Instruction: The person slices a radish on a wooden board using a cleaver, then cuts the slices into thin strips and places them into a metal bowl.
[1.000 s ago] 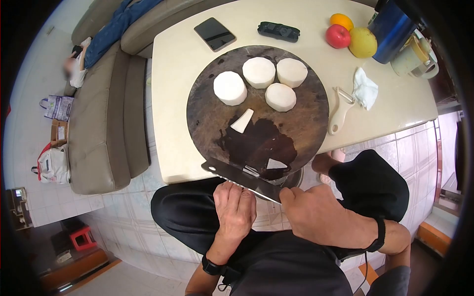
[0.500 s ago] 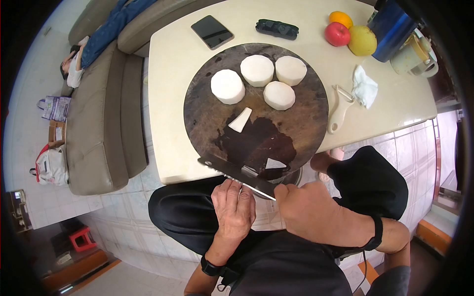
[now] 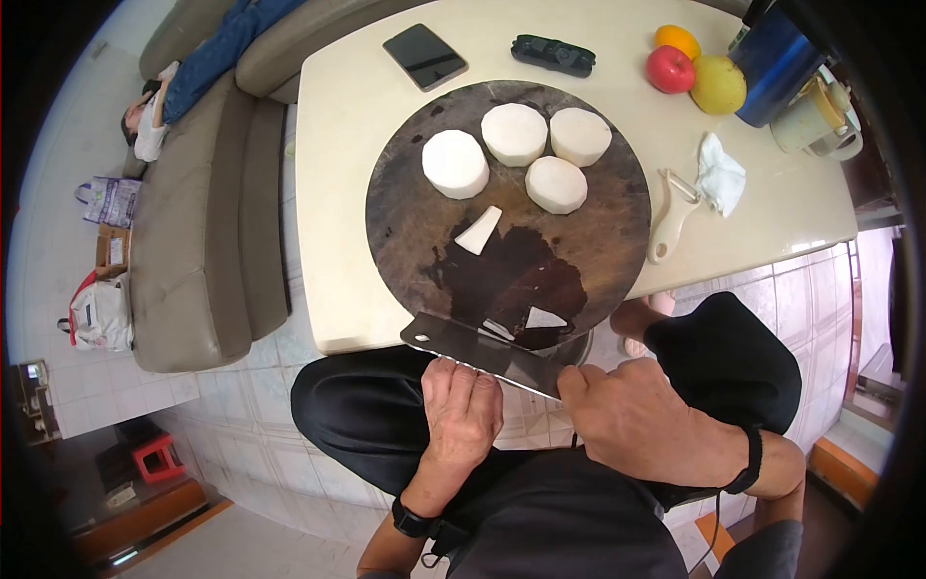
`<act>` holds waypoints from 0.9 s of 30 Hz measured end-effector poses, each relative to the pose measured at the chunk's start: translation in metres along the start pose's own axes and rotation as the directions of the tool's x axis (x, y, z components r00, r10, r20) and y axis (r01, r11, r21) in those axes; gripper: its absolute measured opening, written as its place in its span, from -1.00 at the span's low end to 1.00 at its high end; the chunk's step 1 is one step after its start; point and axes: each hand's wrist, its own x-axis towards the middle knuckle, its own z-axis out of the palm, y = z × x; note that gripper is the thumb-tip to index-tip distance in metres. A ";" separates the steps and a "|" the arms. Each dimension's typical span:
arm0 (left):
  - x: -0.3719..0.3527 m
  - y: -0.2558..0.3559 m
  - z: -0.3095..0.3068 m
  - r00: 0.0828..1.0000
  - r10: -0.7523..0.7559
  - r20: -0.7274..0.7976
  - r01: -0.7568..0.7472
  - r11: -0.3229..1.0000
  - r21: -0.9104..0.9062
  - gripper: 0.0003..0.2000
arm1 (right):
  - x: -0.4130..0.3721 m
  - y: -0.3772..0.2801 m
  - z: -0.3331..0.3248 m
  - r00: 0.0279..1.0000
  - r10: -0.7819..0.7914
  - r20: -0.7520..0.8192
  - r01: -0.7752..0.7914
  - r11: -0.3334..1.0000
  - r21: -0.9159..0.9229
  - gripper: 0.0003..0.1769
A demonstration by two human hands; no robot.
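My right hand (image 3: 637, 420) is closed around the handle end of a dark cleaver (image 3: 473, 349), its blade lying across the near edge of the round board. The curled fingers of my left hand (image 3: 461, 410) rest against the blade's near edge; their tips and the thumb are hidden. On the dark wooden chopping board (image 3: 405, 232) stand several peeled white chunks, like radish, among them a thick round (image 3: 455, 164). A white wedge (image 3: 478, 230) lies nearer to me. Beyond the blade are a thin white sliver (image 3: 497, 330) and a small flat piece (image 3: 547, 317), beside a wet patch.
On the cream table (image 3: 333, 193) are a phone (image 3: 424, 56), a black case-like object (image 3: 553, 55), a peeler (image 3: 672, 222), a crumpled tissue (image 3: 720, 174), fruit (image 3: 670, 69), a blue flask (image 3: 772, 63) and a jug (image 3: 810, 121). A person (image 3: 149, 125) lies on the sofa (image 3: 193, 222).
The cleaver has tilted so more of its flat face shows, and its tip end sits slightly lower. Both hands have shifted a little right with it. The white pieces keep their places on the board.
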 end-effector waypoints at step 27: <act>-0.001 -0.001 0.000 1.000 0.009 -0.008 -0.009 1.000 -0.001 -0.66 | -0.001 0.001 -0.003 1.000 0.011 0.027 -0.011 1.000 -0.009 -0.79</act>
